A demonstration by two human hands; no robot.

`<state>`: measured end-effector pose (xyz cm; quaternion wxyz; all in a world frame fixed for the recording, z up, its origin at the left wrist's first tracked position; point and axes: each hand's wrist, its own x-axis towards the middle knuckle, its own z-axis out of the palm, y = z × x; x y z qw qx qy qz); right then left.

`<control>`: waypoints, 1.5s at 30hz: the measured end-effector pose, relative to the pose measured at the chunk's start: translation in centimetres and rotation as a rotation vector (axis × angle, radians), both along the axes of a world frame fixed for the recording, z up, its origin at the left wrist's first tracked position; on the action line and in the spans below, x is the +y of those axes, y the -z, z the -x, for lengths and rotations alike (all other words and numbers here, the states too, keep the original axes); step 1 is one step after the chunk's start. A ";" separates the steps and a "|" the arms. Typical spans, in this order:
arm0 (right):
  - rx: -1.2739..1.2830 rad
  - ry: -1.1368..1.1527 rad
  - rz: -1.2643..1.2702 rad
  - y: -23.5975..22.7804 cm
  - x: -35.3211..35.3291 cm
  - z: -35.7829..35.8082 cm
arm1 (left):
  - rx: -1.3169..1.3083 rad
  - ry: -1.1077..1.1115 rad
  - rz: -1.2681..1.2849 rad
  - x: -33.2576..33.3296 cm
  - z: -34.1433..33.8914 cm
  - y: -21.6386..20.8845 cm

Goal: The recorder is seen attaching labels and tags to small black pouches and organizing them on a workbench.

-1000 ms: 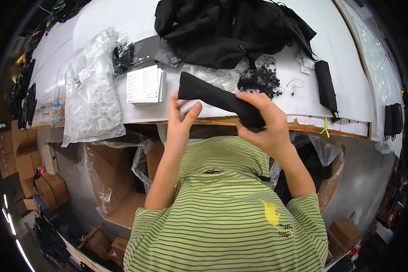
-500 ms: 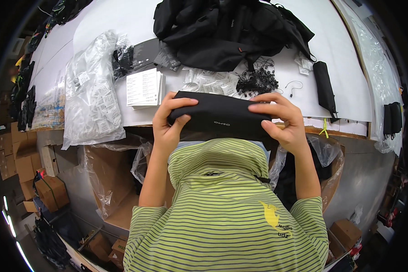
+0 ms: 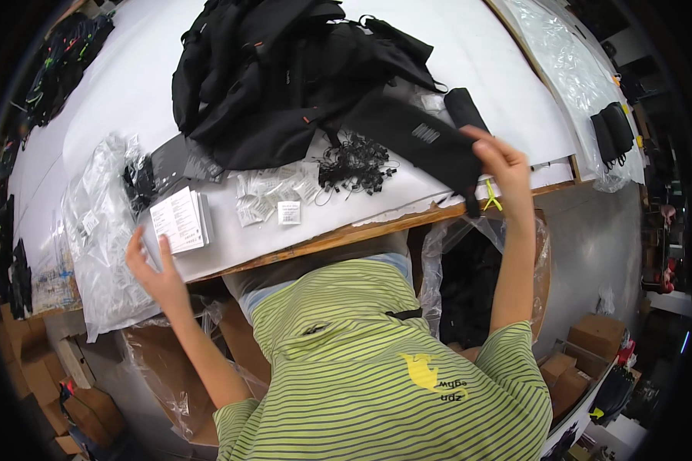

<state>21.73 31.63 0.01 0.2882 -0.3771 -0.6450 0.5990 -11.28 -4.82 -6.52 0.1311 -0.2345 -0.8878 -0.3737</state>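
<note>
My right hand (image 3: 501, 163) grips one end of a flat black fabric pouch (image 3: 407, 132). The pouch slants over the table to the left, partly covering a second, rolled black pouch (image 3: 464, 110). My left hand (image 3: 154, 265) is empty, its fingers spread, close to the near left corner of a stack of white printed cards (image 3: 178, 221). Right of the stack lie small clear packets with white labels (image 3: 273, 196). Beyond them is a tangled heap of thin black cords (image 3: 354, 165).
Several black bags (image 3: 257, 100) form a large pile at the back. At the left lies a big clear plastic bag (image 3: 111, 230) of packets. The wooden table edge (image 3: 323, 240) runs before me, with a plastic-lined box (image 3: 469, 276) below. A yellow tie (image 3: 492, 196) hangs by the edge.
My left hand has let go of the pouch and moved left to the card stack. My right hand has swung the pouch rightward and outward. The view has turned.
</note>
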 end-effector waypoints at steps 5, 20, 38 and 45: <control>-0.300 0.587 -0.993 1.5 5.0 -2.9 | 0.051 -0.149 0.263 -3.5 5.4 3.2; -0.450 0.344 -1.113 7.2 3.5 -0.8 | -0.014 -0.093 0.439 -2.9 6.2 4.3; -0.802 -0.615 -1.081 9.8 5.2 7.0 | -0.206 0.063 -0.268 -2.6 6.8 2.1; -0.138 -0.225 -0.253 4.7 -1.3 6.1 | -0.593 0.270 -0.689 2.5 -0.7 -2.2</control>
